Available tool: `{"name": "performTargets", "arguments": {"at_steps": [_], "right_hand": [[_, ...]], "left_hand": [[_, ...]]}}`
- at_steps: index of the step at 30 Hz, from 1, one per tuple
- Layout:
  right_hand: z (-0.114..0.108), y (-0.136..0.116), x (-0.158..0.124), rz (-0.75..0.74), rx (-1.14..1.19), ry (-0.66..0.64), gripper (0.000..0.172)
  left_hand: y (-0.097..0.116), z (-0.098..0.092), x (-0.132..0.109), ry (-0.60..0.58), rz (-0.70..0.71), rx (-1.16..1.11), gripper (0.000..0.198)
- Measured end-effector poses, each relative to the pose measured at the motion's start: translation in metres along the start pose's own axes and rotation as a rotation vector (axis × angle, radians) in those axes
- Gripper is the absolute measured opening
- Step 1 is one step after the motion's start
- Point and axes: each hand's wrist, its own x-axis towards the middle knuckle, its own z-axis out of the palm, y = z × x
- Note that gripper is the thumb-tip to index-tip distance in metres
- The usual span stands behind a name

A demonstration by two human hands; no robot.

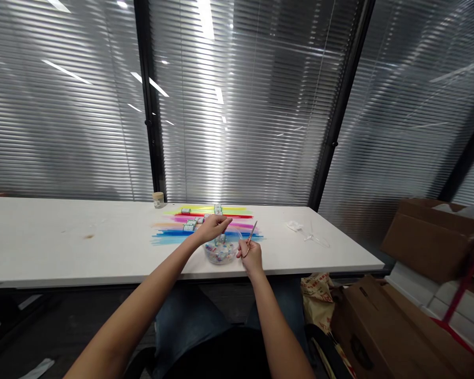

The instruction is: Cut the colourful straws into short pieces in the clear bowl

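A clear round bowl (217, 258) of small multicoloured bits stands near the table's front edge. Above its far left rim is my left hand (214, 227), fingers pressed together; what they pinch, if anything, is too small to make out. My right hand (251, 257), beside the bowl's right side, grips a pair of scissors (252, 231) by the handles, blades pointing up and away. Behind the bowl lie long thin coloured sticks (169, 233) in yellow, red, pink, orange and blue rows. Paper-like bands (189, 226) wrap some of them.
The white table (114, 237) runs along a glass wall with blinds. A small jar (158, 200) stands at its back edge. Crumpled white plastic (294, 226) and a thin clear strip (316, 239) lie to the right. Cardboard boxes (373, 321) and a paper bag (317, 300) crowd the floor there.
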Motion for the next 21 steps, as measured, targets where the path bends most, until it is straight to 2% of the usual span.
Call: {"name": "performTargets", "arguments": {"at_steps": [6,21], "right_hand": [[-0.0005,0.0014,0.0007,0.008,-0.014,0.007,0.026],[0.0001,0.0063,0.0029,-0.008,-0.009,0.000,0.027]], "left_hand": [[0.0023,-0.0006,-0.0030,0.000,-0.072,-0.124,0.053],[0.0029,-0.0026,-0.0070,-0.032,-0.028,-0.243,0.052]]}}
